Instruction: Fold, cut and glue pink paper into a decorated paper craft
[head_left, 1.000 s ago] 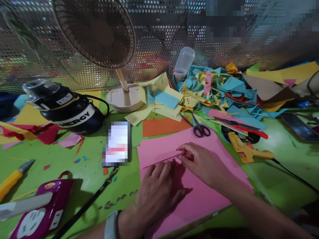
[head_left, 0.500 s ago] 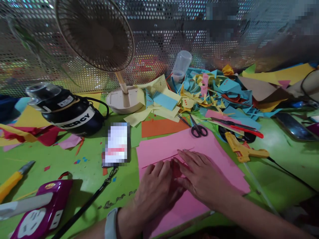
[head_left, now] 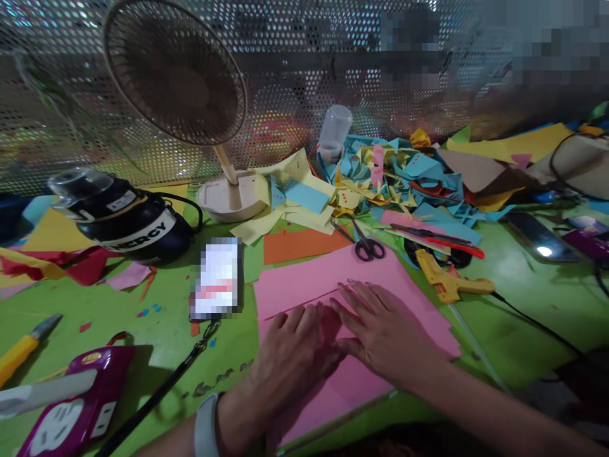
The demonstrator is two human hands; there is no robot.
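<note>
Flatly, both hands point(head_left: 340, 336) press smooth, matte pink paper point(head_left: 304, 279).

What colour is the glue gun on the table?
Yellow glue gun, seen in the head view.

- Left lane: the green tabletop point(head_left: 164, 295) lies open, scraps aside, between the lit phone point(head_left: 216, 276) and the purple device point(head_left: 85, 393); a black strap point(head_left: 164, 387) crosses it diagonally.
- Right lane: green surface extends beyond the pink sheets point(head_left: 404, 285), interrupted by the yellow glue gun point(head_left: 442, 277) and its cord point(head_left: 537, 319).
- Far side: scissors point(head_left: 368, 247) rest on the sheets' far part; a paper heap point(head_left: 394, 174) and fan base point(head_left: 233, 197) obstruct beyond.
- Rear limit: perforated screen point(head_left: 295, 82).
</note>
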